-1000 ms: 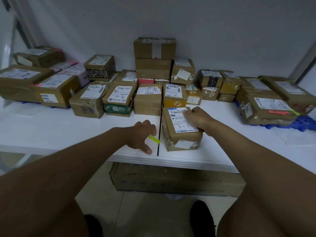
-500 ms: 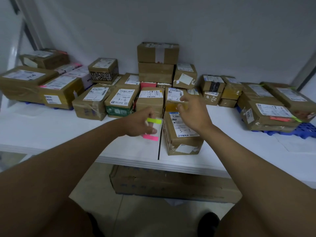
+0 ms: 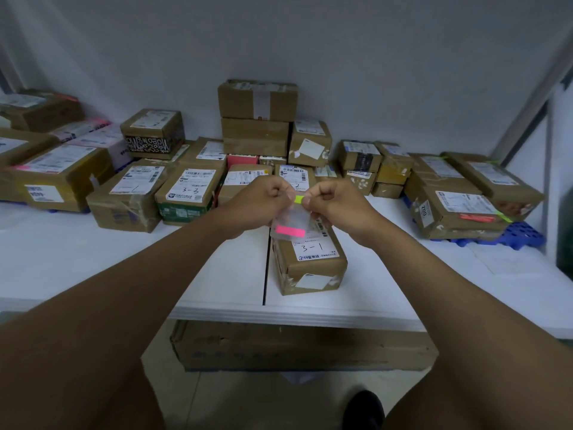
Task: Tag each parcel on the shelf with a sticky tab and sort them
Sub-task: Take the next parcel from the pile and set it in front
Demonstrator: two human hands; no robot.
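Note:
A small brown parcel (image 3: 310,265) marked "3-1" lies alone near the front edge of the white shelf (image 3: 217,274). Above its far end my two hands meet. My left hand (image 3: 263,201) holds a clear sheet of sticky tabs (image 3: 290,221) with a pink strip at its lower part. My right hand (image 3: 333,201) pinches the yellow-green tab (image 3: 299,199) at the sheet's top edge. Several labelled parcels, among them one marked "3-3" (image 3: 189,193), stand in rows behind.
A stack of two boxes (image 3: 257,116) rises at the back wall. Larger parcels (image 3: 459,206) lie on a blue pallet (image 3: 511,237) at the right. A long cardboard box (image 3: 294,346) sits on the floor under the shelf. A metal shelf post (image 3: 527,110) slants at the right.
My right hand left the "3-1" parcel and came up to meet my left hand. My left hand rose from the shelf edge with the tab sheet. The right fingers now pinch the yellow-green tab.

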